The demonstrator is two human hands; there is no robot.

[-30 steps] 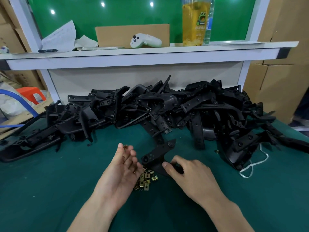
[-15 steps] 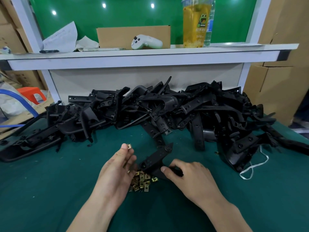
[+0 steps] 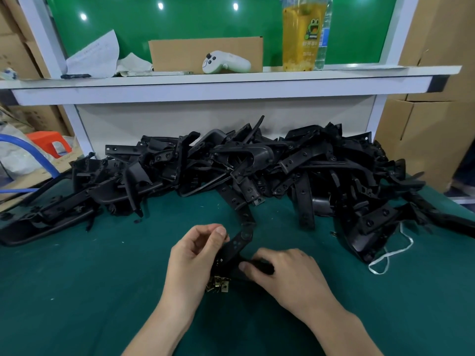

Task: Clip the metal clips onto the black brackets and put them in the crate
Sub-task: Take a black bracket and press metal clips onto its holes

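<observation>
A black bracket [image 3: 237, 244] lies tilted on the green mat between my hands. My right hand [image 3: 288, 276] grips its lower end with thumb and fingers. My left hand [image 3: 195, 255] is curled at the bracket's left edge, thumb and forefinger pinched together near the upper end; the metal clip between them is hidden. A small heap of brass-coloured metal clips [image 3: 218, 285] lies on the mat under my left hand. No crate is in view.
A big pile of black brackets [image 3: 231, 170] stretches across the mat behind my hands. A white cord loop [image 3: 388, 255] lies at the right. The shelf [image 3: 231, 83] above holds a drink cup [image 3: 300, 34], a controller [image 3: 226, 62] and a cardboard box. Cartons stand at the right.
My left hand went from flat and open to picking up a clip, then curled and moved right to the bracket's edge. My right hand kept its hold on the bracket.
</observation>
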